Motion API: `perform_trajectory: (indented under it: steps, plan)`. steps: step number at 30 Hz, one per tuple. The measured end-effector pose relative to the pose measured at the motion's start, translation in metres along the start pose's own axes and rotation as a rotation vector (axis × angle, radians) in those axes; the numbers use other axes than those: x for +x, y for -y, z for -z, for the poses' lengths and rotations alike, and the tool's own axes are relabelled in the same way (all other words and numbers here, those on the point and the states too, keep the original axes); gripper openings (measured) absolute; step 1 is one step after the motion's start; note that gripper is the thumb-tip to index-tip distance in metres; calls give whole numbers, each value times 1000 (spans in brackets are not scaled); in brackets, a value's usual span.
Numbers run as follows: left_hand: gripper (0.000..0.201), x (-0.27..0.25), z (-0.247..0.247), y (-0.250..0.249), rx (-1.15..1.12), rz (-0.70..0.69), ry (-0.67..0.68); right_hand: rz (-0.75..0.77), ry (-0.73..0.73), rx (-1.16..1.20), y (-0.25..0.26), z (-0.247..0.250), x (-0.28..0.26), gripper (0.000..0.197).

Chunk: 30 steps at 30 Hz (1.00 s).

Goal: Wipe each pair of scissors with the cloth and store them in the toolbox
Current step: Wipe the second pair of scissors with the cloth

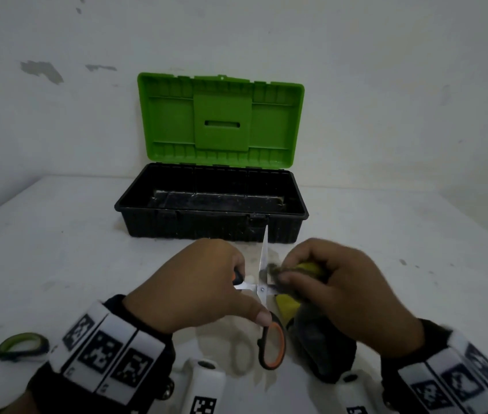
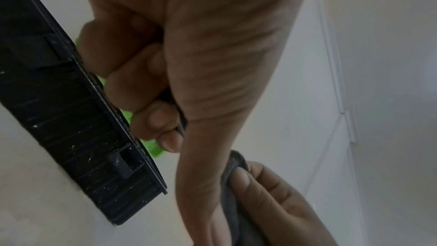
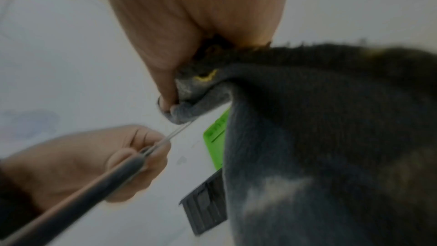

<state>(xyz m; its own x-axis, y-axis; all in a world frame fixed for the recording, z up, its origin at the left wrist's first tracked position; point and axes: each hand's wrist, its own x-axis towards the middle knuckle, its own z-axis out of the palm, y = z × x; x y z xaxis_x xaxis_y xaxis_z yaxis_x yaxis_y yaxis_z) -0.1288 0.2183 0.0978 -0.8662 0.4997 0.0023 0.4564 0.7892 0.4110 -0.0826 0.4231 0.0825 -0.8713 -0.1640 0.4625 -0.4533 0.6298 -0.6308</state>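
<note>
My left hand grips a pair of orange-and-black scissors by the handles, spread open just in front of the toolbox. One blade points up at the box; the other runs right into a dark grey and yellow cloth. My right hand pinches that cloth around the blade. In the right wrist view the cloth folds over the thin blade under my right hand. The left wrist view shows my left hand with curled fingers beside the toolbox.
The toolbox's green lid stands open against the white wall, and the black tray below looks bare. A second pair of scissors with a green-and-black handle lies on the white table at the near left.
</note>
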Motion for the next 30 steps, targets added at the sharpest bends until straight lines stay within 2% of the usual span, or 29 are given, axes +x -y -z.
perform_trajectory:
  steps: [2, 5, 8, 11, 15, 17, 20, 23, 25, 30]
  plan:
    - [57, -3, 3, 1, -39, 6, 14, -126, -156, -27, -14, 11, 5, 16]
    - [57, -6, 5, 3, -43, -19, 46, -263, -275, -68, -33, 36, 13, 16]
    - [59, -6, 4, 2, -32, -24, 59, -236, -328, -77, -33, 47, 13, 14]
    - [60, -3, 0, -1, -35, -40, 61, -118, -232, 16, -11, 37, 12, 15]
    - [65, 1, -4, -3, -31, -59, 40, 21, 127, 46, 13, 13, 3, 10]
    - [64, 1, -3, -3, -17, -60, 37, 81, 190, -38, 16, 1, -1, 6]
    - [59, -2, -1, -4, 33, -65, 19, 70, 145, -96, 15, -14, -6, 8]
    - [57, -6, -2, -7, 105, -76, -19, -39, 32, -121, 13, -20, -5, 25]
    - [59, -6, -2, -9, 118, -65, -48, -88, -1, -159, 14, -21, -2, 26]
    - [56, -8, -1, -12, 128, -37, -23, -104, 53, -154, 22, -23, -4, 29]
